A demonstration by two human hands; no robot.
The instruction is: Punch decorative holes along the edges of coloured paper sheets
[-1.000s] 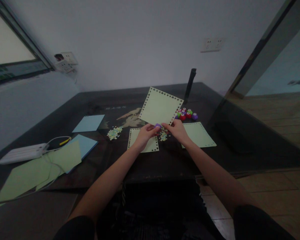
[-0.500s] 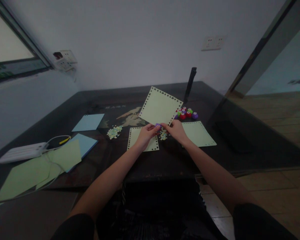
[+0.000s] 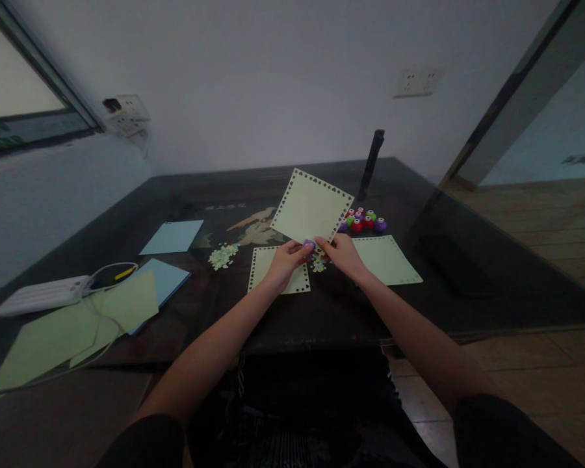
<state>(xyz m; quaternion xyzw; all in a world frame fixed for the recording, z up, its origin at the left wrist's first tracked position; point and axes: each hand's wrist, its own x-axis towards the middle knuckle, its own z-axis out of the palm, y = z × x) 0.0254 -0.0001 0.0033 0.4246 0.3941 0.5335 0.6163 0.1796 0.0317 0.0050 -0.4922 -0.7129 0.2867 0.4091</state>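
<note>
Purple punch [image 3: 309, 245]: at the near edge of the raised sheet [image 3: 312, 205], above the table [image 3: 341, 318]; its direction is hidden by my fingers.
Raised sheet: pale green, held tilted, one corner pointing toward the wall [image 3: 273, 97]; no longer side can be told from this angle. Holes run along its edges.
Left hand [image 3: 286, 261]: thumb and fingers pinching the punch.
Right hand [image 3: 345, 255]: pinching the sheet near its lower right corner.
Loose punches [image 3: 363, 221]: grouped beyond my right hand.
Writing: pale characters [image 3: 225, 207] on the table, too blurred to read.
Change from half a second ago: sheet's right corner slightly further left; both grips unchanged.
</note>
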